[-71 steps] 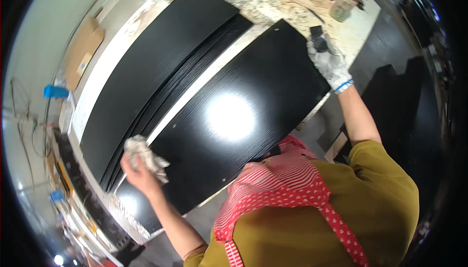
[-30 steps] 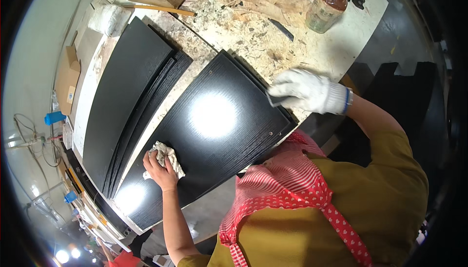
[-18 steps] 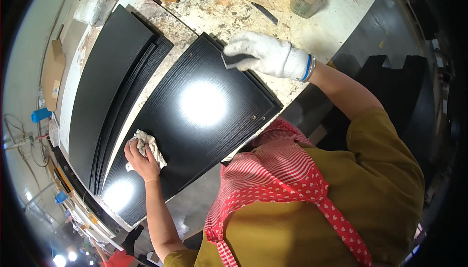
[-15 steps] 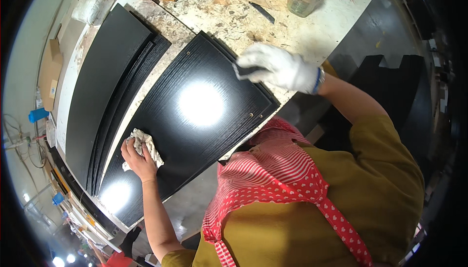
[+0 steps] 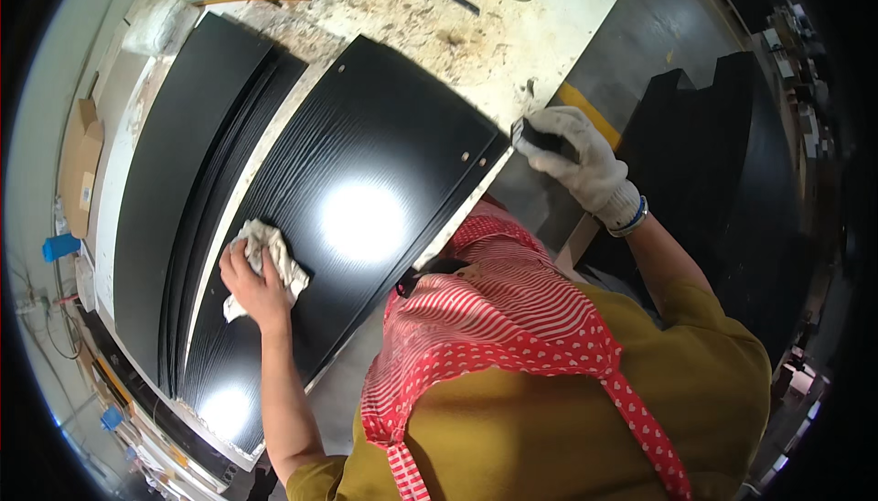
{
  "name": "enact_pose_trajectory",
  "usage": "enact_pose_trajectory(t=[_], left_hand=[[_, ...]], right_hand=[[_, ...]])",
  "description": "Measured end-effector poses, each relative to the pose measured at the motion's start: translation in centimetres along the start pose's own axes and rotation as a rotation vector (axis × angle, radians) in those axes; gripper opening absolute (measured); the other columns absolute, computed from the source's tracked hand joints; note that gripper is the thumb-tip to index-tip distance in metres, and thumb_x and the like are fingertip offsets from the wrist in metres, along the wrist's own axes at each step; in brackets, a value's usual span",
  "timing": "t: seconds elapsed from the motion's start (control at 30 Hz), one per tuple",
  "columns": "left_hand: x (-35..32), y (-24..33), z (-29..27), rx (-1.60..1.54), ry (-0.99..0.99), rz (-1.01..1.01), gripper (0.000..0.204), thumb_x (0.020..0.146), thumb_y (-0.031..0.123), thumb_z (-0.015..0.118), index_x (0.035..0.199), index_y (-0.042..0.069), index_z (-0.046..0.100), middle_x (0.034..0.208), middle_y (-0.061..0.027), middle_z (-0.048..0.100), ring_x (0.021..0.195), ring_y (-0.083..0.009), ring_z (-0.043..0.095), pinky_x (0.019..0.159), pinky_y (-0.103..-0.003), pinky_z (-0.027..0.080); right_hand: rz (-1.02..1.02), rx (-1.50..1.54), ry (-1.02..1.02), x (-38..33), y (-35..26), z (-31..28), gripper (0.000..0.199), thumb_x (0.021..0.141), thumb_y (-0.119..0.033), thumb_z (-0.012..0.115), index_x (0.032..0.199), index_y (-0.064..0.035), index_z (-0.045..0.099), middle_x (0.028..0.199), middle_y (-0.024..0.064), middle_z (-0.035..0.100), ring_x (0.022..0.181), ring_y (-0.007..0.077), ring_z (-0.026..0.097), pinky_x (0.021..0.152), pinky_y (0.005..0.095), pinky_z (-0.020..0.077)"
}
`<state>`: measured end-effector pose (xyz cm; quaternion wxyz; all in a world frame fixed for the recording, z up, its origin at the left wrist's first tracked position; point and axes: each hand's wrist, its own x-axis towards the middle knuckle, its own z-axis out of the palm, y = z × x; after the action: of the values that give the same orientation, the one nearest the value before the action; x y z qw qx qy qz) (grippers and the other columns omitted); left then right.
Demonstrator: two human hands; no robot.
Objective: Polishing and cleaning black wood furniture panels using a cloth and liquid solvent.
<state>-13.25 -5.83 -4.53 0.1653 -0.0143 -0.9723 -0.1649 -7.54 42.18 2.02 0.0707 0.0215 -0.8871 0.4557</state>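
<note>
Moved off the panel's top since half a second ago, the gloved right hand (image 5: pixel 574 161) now grips a small dark block (image 5: pixel 541 138) just beyond the black panel (image 5: pixel 366 199)'s near corner. Left hand (image 5: pixel 258 283) presses a crumpled white rag (image 5: pixel 273 258) flat on the panel, which lies across the spattered counter (image 5: pixel 439 16) beside stacked black boards (image 5: pixel 187 172).

One head-worn fisheye view looks steeply down, close over the black panel (image 5: pixel 357 199) on the workbench (image 5: pixel 439 16).
</note>
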Motion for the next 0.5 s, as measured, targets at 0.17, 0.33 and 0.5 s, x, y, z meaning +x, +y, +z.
enact_pose_trajectory(t=[0.17, 0.33, 0.5], left_hand=[[1.0, -2.5, -3.3, -0.252, -0.118, 0.125, 0.027, 0.091, 0.008, 0.068, 0.116, -0.001, 0.063, 0.111, -0.0175, 0.063, 0.106, -0.0351, 0.061, 0.096, -0.039, 0.047], [-0.9, -13.1, -13.0, -0.02, -0.166, 0.012, 0.027, 0.093, 0.015, 0.067, 0.116, 0.001, 0.064, 0.106, -0.0168, 0.065, 0.101, -0.0377, 0.063, 0.09, -0.045, 0.049], [-6.7, -23.3, -18.6, 0.13, -0.466, -0.323, 0.039, 0.096, 0.026, 0.066, 0.124, -0.001, 0.06, 0.112, -0.0209, 0.067, 0.109, -0.0363, 0.065, 0.095, -0.042, 0.048]], right_hand=[[-0.013, 0.051, 0.193, -2.4, -3.5, 5.8, 0.043, 0.078, -0.003, 0.084, 0.116, -0.005, 0.064, 0.111, 0.0109, 0.063, 0.1, 0.0239, 0.066, 0.086, 0.034, 0.0554], [-0.192, -0.261, 0.277, -3.7, -4.6, 9.9, 0.046, 0.075, -0.002, 0.083, 0.116, -0.0016, 0.063, 0.112, 0.0146, 0.066, 0.102, 0.0309, 0.065, 0.089, 0.0388, 0.0541], [-0.259, -0.33, 0.354, -3.4, -4.7, 13.0, 0.044, 0.079, -0.005, 0.08, 0.119, -0.002, 0.062, 0.108, 0.0148, 0.065, 0.102, 0.0337, 0.063, 0.091, 0.0418, 0.0519]])
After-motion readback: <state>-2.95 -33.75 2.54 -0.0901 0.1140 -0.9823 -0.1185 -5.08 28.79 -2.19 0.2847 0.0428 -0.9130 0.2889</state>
